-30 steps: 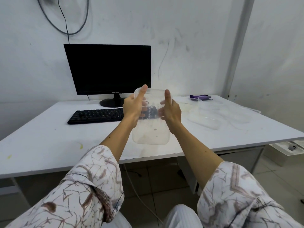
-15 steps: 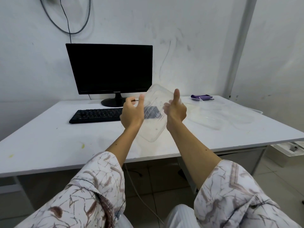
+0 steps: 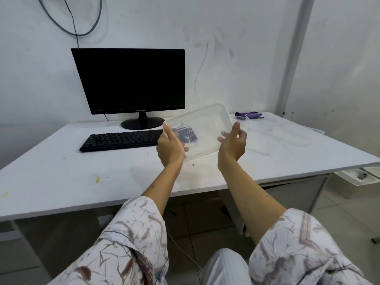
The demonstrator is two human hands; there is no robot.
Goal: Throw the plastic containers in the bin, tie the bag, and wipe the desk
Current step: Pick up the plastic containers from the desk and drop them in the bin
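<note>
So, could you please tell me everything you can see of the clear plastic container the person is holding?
The plastic container is a shallow rectangular tub of thin transparent plastic with rounded corners and a raised rim. A dark label with pale lettering shows through it near its left end. It looks empty. It is held up above the desk, tilted, its right end higher. The left hand grips its left end, thumb up along the edge. The right hand sits at its right end with fingers loosely curled; whether they touch it is unclear.

White sleeves (image 3: 131,243) with brown marbled line print, rolled above bare forearms, pale striped trousers (image 3: 224,268)
</note>
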